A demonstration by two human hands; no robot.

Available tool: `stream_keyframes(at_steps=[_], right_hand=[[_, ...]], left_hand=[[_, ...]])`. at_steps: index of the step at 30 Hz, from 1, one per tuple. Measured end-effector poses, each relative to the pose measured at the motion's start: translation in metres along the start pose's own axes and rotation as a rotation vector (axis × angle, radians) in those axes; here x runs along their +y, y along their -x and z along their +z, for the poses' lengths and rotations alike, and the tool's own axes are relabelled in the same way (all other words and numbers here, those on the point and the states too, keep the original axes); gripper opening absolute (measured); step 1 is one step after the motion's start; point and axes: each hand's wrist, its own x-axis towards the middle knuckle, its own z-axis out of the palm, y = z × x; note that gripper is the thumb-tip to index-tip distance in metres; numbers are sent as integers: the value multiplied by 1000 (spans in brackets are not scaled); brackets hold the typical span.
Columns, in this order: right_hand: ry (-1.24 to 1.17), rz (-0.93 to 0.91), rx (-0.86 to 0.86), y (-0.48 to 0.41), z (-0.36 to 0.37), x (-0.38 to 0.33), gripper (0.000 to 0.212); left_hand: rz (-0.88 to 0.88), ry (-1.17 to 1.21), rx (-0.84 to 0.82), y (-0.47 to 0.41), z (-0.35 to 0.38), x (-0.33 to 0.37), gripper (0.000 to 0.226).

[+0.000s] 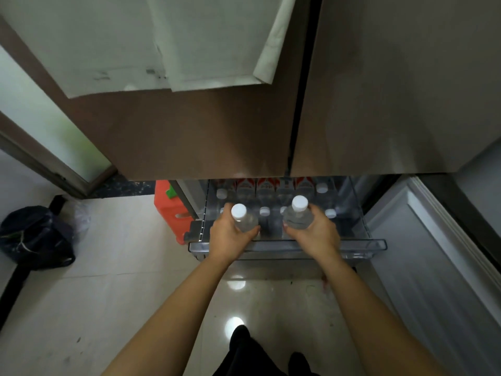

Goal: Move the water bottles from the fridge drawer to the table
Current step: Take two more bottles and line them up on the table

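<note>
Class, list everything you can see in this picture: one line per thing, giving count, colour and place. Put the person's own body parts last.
fridge drawer: one, clear plastic, pulled open under the fridge doors.
held bottles: two, clear with white caps, one in each hand above the drawer.
bottles in the drawer: several, white caps, some red labels at the back; exact count unclear.
fridge doors: two, brown-grey, closed, above the drawer.
papers: a few, white, on the left door.
orange container: one, on the floor left of the drawer.
dark bag: one, on the floor at far left.
floor: pale glossy tiles.
left hand: gripping one bottle.
right hand: gripping the other.
</note>
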Motion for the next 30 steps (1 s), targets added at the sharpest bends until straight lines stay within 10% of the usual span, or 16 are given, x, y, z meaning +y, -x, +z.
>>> stream_keyframes(at_steps=[16, 30], right_hand=[[-669, -631, -291, 125, 17, -92, 69], [-241, -1254, -1008, 440, 166, -145, 69]], left_hand=[[-136, 237, 814, 209, -142, 18, 73], [-438, 207, 1313, 513, -285, -116, 75]])
